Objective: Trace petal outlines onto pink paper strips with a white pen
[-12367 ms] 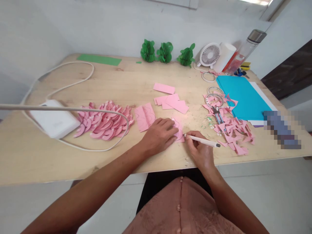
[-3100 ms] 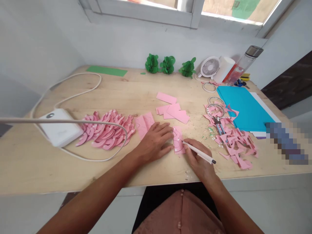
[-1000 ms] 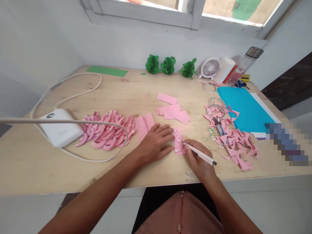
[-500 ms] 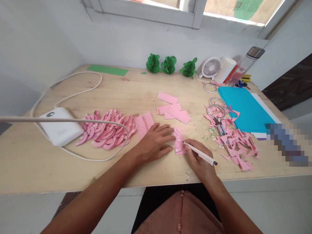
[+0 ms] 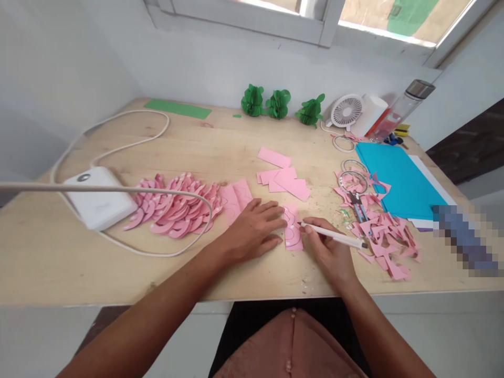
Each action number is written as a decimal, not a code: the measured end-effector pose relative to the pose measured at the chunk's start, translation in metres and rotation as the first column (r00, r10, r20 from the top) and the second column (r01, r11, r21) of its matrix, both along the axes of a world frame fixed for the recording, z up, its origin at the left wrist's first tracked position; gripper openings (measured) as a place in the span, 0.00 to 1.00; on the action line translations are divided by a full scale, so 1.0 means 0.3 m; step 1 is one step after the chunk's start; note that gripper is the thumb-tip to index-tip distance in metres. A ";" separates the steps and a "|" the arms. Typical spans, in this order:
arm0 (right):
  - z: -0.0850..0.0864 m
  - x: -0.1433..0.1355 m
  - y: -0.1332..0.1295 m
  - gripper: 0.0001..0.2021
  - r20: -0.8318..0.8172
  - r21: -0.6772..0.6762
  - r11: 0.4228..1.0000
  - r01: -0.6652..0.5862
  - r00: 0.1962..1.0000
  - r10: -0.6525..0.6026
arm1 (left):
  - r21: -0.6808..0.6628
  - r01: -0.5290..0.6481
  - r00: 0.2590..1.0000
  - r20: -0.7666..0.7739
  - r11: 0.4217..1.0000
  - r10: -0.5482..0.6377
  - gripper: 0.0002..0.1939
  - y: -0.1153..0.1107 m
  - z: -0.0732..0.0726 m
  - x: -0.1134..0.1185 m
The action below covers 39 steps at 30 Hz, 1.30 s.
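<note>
A small pink paper strip [image 5: 292,236] with curved dark pen lines lies on the table in front of me. My left hand [image 5: 254,229] rests flat with its fingers stretched out, the fingertips at the strip's left edge. In my right hand [image 5: 333,255] is a white pen [image 5: 334,234], its tip at the strip's right edge and its dark end pointing right. Two marked pink pieces [image 5: 236,198] lie just beyond my left hand. Further left is a heap of cut pink paper petals [image 5: 183,205]. Several plain pink strips [image 5: 287,178] lie ahead of the hands.
Pink offcuts [image 5: 388,236] are strewn on the right, with scissors [image 5: 359,207] and tape rings [image 5: 353,181] among them. A blue folder [image 5: 403,178] lies beyond. Green paper shapes [image 5: 278,104], a fan [image 5: 346,111] and a bottle [image 5: 407,107] stand at the back. A white cable loops from a power bank [image 5: 98,197].
The pen in my right hand has shifted slightly up and right and tilts flatter. My left hand stays on the strip's edge. The whole view has shifted a little.
</note>
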State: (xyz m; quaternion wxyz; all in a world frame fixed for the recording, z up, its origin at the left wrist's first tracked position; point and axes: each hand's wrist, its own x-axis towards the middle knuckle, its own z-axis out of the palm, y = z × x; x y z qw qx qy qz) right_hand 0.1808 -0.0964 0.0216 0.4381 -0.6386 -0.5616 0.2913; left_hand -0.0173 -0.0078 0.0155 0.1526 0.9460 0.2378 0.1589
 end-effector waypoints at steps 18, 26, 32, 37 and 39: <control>-0.037 -0.018 0.141 0.07 -0.112 -0.002 1.000 -0.025 0.993 0.025 | -0.012 -0.010 1.000 -0.005 1.000 0.010 0.13 -0.001 0.007 0.000; -0.044 -0.028 0.146 0.08 -0.127 -0.001 0.999 -0.040 0.991 0.040 | -0.020 -0.009 1.000 -0.001 1.000 0.009 0.13 -0.003 0.009 0.001; -0.050 -0.026 0.147 0.08 -0.085 0.021 0.999 -0.048 0.995 0.049 | -0.030 -0.007 1.000 -0.006 1.000 0.007 0.14 -0.002 0.011 0.000; -0.051 -0.027 0.148 0.08 -0.072 0.040 0.997 -0.062 0.995 0.065 | -0.018 -0.012 1.000 -0.002 1.000 0.012 0.14 -0.002 0.006 -0.001; -0.051 -0.027 0.148 0.09 -0.066 0.038 0.997 -0.067 0.995 0.070 | -0.012 -0.010 1.000 0.001 1.000 0.010 0.14 -0.002 0.005 -0.001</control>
